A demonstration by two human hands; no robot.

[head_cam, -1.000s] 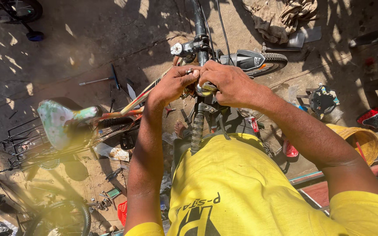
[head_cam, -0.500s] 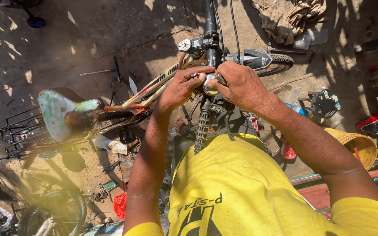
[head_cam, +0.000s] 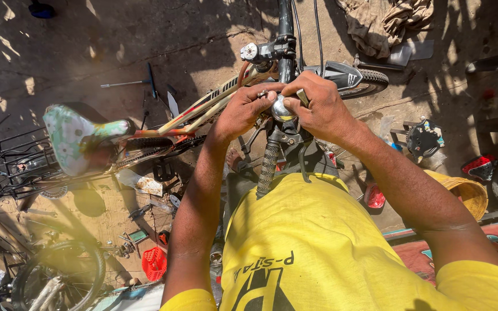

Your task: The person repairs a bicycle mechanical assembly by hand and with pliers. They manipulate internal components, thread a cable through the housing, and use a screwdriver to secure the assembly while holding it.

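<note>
— What lies over on the left?

— A floral bicycle saddle (head_cam: pixel 73 138) with a black rear rack (head_cam: pixel 12 161) behind it, and a T-handled wrench (head_cam: pixel 139 82) on the ground (head_cam: pixel 59 52) farther off. Nearer, low on the left, a loose wheel (head_cam: pixel 59 276) and one small red basket (head_cam: pixel 154 263).

— And the hands?

— Both meet in the middle, on one shiny metal bell (head_cam: pixel 282 108) that sits on the handlebar (head_cam: pixel 283 52). The left hand (head_cam: pixel 246 109) cups the bell's left side, fingers curled against it. The right hand (head_cam: pixel 318 106) closes over its right side and top, thumb pressed on the dome. Neither is spread, and both pinch the bell between them.

— Which is nearer to it?

— They are equal, both touching. The bell lies directly between them, just far of the person's chest.

— How does the bar run?

— Its long axis goes near to far, from the ribbed black grip (head_cam: pixel 268 170) by the yellow shirt (head_cam: pixel 318 247) up past the stem clamp (head_cam: pixel 263 52). The hands come at it from either side, across that axis.

— To the right?

— One front tyre (head_cam: pixel 370 83), a heap of rags (head_cam: pixel 393 20), and a yellow bucket (head_cam: pixel 468 193).
</note>
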